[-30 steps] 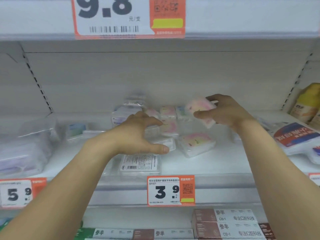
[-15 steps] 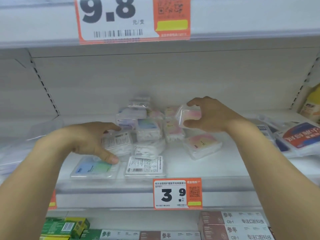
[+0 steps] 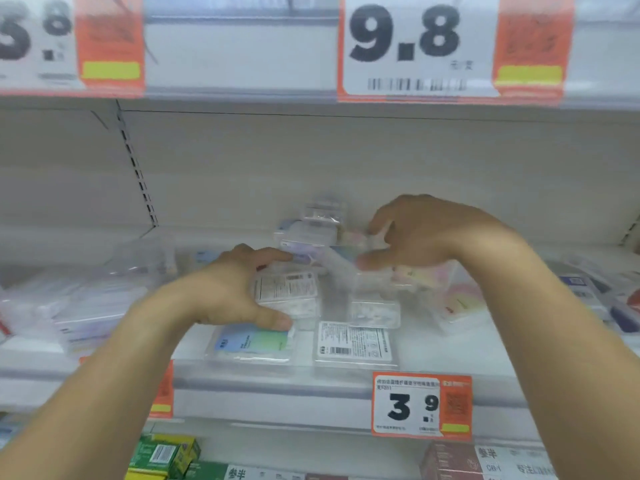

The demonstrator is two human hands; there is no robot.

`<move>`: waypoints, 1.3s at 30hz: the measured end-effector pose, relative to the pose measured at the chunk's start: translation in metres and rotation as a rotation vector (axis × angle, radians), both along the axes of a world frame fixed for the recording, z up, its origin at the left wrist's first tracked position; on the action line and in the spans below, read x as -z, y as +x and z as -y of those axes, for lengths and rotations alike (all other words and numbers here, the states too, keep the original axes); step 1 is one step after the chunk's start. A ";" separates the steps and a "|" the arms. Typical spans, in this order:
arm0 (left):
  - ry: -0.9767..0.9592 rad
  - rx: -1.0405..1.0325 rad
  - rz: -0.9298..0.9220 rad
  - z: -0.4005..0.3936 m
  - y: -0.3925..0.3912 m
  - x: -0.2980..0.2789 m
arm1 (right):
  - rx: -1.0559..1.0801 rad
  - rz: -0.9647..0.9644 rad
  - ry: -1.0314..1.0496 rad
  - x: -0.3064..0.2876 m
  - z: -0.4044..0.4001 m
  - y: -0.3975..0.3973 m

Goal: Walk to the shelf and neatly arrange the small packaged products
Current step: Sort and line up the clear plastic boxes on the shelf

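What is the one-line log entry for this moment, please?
left hand: over packs | right hand: grasping clear pack | shelf: untidy

Bare forearms, no sleeves; left hand [image 3: 230,289], right hand [image 3: 426,233].

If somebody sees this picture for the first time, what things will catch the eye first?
First, the big white and orange 9.8 price tag on the upper shelf edge. Then the two bare hands, left hand and right hand, spread over a loose pile of small clear plastic packets on the middle white shelf. The orange 3.9 price tag sits below.
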State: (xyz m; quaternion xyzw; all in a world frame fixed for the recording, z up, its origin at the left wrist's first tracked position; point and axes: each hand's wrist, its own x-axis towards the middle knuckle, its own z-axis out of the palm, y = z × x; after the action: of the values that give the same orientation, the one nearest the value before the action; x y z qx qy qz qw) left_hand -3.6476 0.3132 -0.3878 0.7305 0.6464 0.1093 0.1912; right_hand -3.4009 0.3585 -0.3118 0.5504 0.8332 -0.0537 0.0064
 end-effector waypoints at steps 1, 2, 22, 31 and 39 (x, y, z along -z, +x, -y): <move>0.014 -0.007 0.004 0.000 0.000 0.002 | -0.018 -0.073 0.083 -0.005 -0.011 -0.013; 0.030 -0.012 -0.011 0.000 -0.001 0.004 | -0.064 -0.168 0.131 -0.004 -0.025 -0.030; 0.280 -0.171 0.101 0.017 -0.031 -0.009 | -0.103 -0.630 -0.005 0.012 -0.069 -0.102; -0.030 -0.223 -0.438 0.003 -0.036 0.008 | 0.075 -0.911 -0.206 0.017 -0.033 -0.126; 0.360 -0.208 0.164 0.025 -0.062 -0.009 | 0.073 -0.940 -0.262 0.016 -0.031 -0.138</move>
State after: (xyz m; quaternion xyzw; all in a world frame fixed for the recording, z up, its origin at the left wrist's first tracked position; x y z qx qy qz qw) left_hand -3.7100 0.2884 -0.3793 0.6709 0.6705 0.3012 0.0975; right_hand -3.5394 0.3898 -0.3278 0.4900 0.7122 -0.4009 -0.3033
